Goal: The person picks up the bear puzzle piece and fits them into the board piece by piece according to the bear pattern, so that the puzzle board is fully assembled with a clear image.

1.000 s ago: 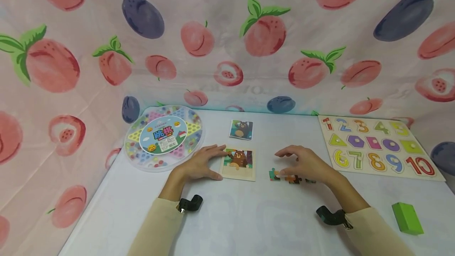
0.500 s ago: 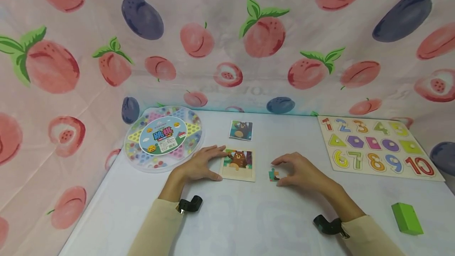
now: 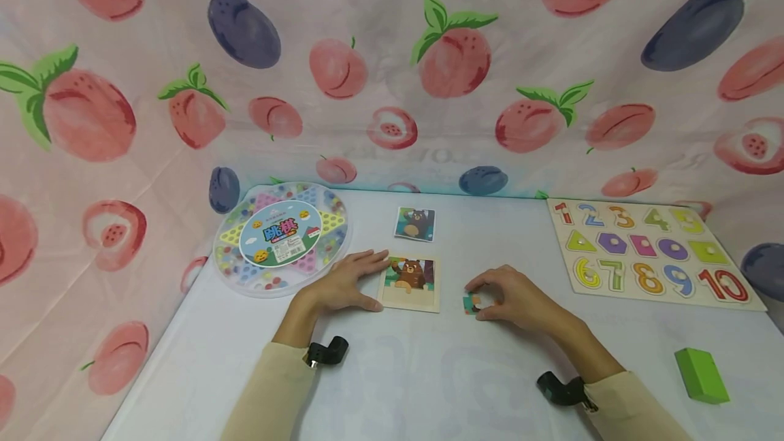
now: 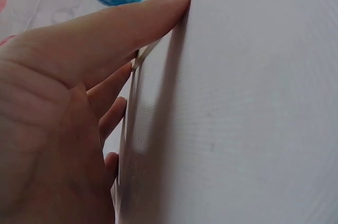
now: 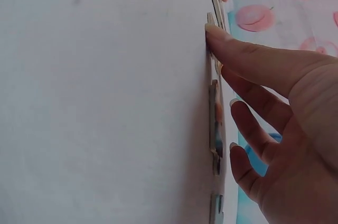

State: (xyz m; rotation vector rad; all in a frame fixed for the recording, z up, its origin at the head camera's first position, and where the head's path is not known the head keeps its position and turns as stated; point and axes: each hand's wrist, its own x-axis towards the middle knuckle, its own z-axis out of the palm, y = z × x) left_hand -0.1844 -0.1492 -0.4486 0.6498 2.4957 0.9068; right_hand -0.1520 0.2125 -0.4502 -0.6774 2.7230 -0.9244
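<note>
A small square wooden puzzle tray [image 3: 409,300] lies in the middle of the head view, a brown bear picture filling its upper part and bare wood below. My left hand [image 3: 343,284] rests at the tray's left side, fingers extended, with thumb [image 4: 158,15] and index finger at its edges. To the right, my right hand [image 3: 520,299] pinches a green and orange puzzle piece [image 3: 470,303] between thumb and index finger, low over the table. More puzzle pieces [image 5: 215,121] lie beneath that hand in the right wrist view; the head view hides them.
Behind the tray is a bear picture card [image 3: 415,224]. A round Chinese checkers box [image 3: 220,240] sits left of the left hand. At the right lie a number-and-shape board [image 3: 625,274] and a green block [image 3: 701,376]. A fruit-print curtain [image 3: 392,53] rises behind the table.
My right hand has moved left and down from above the row of pieces, and its thumb and index finger have closed on the leftmost piece. The left hand stays on the tray.
</note>
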